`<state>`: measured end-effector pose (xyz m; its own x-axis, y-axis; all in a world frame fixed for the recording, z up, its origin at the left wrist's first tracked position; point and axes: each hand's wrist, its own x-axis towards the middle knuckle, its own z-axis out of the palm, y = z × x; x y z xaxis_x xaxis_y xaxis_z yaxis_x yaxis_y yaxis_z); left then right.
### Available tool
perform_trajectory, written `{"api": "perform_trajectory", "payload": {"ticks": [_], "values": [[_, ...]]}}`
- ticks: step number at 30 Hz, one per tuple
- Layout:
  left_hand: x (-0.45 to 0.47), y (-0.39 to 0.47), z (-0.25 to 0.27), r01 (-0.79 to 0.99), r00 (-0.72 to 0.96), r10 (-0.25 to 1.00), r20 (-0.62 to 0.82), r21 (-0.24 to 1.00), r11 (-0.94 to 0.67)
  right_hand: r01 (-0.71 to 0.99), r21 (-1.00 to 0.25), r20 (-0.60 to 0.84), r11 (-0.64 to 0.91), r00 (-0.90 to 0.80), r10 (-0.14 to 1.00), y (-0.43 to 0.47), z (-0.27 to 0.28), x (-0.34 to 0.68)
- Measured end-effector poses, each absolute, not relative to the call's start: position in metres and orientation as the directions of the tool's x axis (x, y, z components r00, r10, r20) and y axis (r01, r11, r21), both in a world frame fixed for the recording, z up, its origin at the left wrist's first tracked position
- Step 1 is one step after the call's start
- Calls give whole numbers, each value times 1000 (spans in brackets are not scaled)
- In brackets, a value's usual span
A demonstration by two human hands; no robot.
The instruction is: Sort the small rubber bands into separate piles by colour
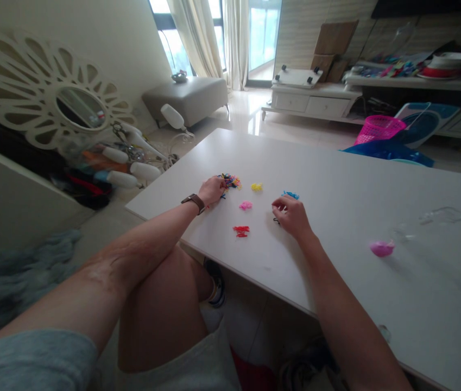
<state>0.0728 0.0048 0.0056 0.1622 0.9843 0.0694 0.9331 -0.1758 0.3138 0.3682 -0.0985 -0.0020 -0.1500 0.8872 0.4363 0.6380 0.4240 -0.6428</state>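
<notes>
A mixed pile of small multicoloured pieces [231, 181], perhaps little bands or clips, lies on the white table [336, 179]. My left hand [211, 191] is at the pile's left edge, its fingertips pressed together among the pieces. My right hand [292, 215] hovers over the table with fingers curled together; whatever they hold is too small to make out. Just under its fingertips are black pieces [276, 220], partly covered. Behind that hand sits a blue group [291, 195]. Between my hands are a yellow group [257, 187], a pink group [245, 206] and a red group [241, 231].
Farther right on the table are a pink-purple object [382, 248] and a clear plastic item [441, 216]. My legs are under the near edge. A pink basket [379, 129] stands beyond the table, and a lamp with white shades [145, 171] is on the left.
</notes>
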Motion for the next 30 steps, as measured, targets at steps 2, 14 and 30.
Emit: {"api": "perform_trajectory", "payload": {"ticks": [2,14,30], "values": [[74,6,6,936,169,983,68,301,-181,639,-640,440,426,-150,885,-99,-1,368],[70,13,26,838,89,996,-3,541,-73,643,-635,441,428,-154,884,-100,0,368],[96,1,23,449,473,881,32,851,-272,645,-622,441,443,-179,879,-100,-1,366]]}}
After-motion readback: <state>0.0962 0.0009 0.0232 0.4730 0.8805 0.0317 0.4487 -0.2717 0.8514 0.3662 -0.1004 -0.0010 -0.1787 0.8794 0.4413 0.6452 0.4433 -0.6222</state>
